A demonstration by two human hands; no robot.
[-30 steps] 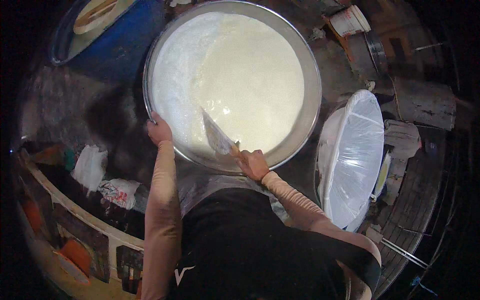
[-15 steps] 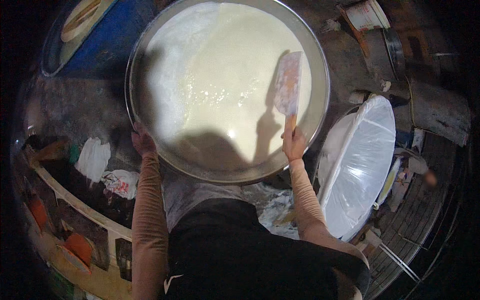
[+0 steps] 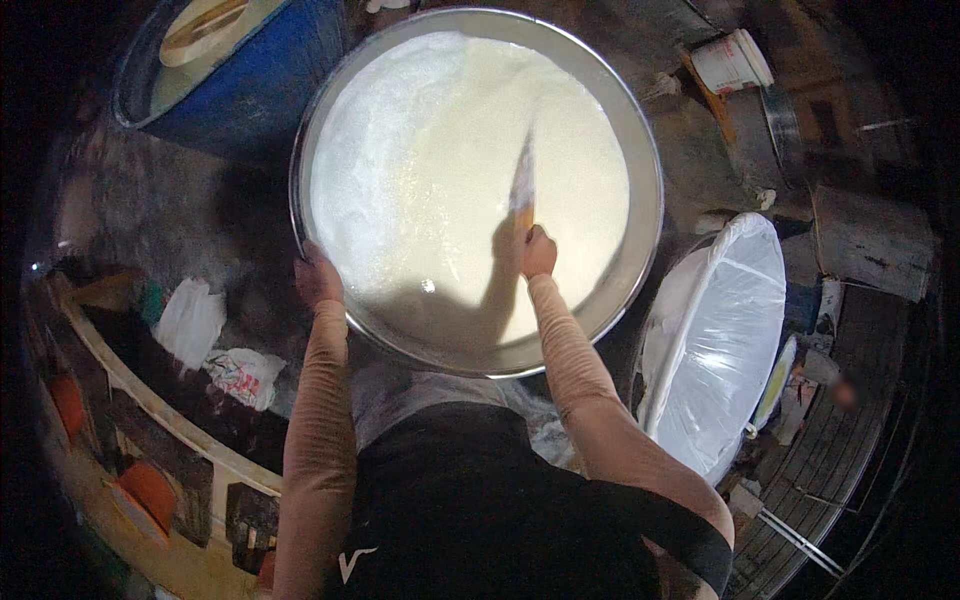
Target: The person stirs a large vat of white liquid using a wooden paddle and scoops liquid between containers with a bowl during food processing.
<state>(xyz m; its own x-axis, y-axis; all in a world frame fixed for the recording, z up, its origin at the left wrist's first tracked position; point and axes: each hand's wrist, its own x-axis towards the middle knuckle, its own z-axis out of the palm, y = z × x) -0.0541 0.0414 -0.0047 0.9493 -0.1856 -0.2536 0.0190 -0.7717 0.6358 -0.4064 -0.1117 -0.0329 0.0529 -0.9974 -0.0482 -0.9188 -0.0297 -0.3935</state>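
Observation:
A wide, round metal basin (image 3: pixel 646 195) lies in front of me, filled with pale cream-coloured liquid (image 3: pixel 580 150). White froth (image 3: pixel 360 150) covers the liquid's left side. My right hand (image 3: pixel 538 252) is closed round the handle of a flat-bladed spatula (image 3: pixel 524 185) over the right half of the basin. The blade is seen nearly edge-on, its tip at or in the liquid; how deep I cannot tell. On the near left rim, my left hand (image 3: pixel 318 276) grips the basin, some fingers hidden. Shadows of my arms and body fall across the near part of the liquid.
A blue barrel (image 3: pixel 235 105) with a round light object in it stands far left. To the right rises a large round shape wrapped in clear plastic (image 3: pixel 725 340). A white bucket (image 3: pixel 732 62) lies far right. White plastic bags (image 3: pixel 190 320) hang near a low curved ledge (image 3: pixel 150 395) on the left.
My right hand has moved left, away from the basin's right rim, and the spatula blade has turned from broadside to nearly edge-on. My left hand stays on the rim. The whole view has shifted slightly.

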